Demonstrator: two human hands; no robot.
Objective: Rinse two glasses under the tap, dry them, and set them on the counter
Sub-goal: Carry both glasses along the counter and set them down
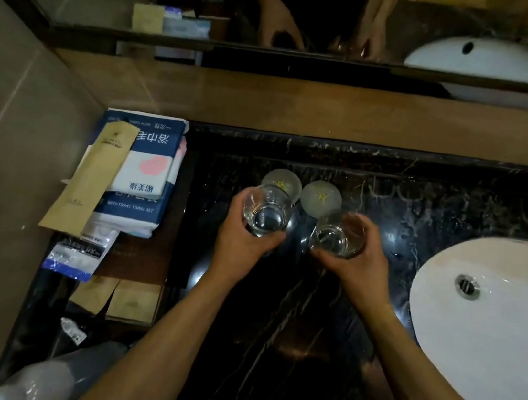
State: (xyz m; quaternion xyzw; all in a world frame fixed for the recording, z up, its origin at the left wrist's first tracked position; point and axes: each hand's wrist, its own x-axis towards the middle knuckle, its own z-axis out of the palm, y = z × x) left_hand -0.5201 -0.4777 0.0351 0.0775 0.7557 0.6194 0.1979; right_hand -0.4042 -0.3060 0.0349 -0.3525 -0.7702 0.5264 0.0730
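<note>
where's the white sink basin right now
In the head view the sink basin is set into the dark counter at the right edge, just right of the right hand holding a glass.

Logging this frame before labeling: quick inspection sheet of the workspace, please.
Surface: dark marble counter, glossy with pale streaks.
Job's things: left glass and right glass, upright, in front of two round coasters.
Clutter: towel-set packs, brown paper sleeve, sachets at the left.
Grippers: left hand grips the left glass; right hand grips the right glass.
Cables: nothing seen.
Surroundings: white sink at the right, mirror behind.
</note>
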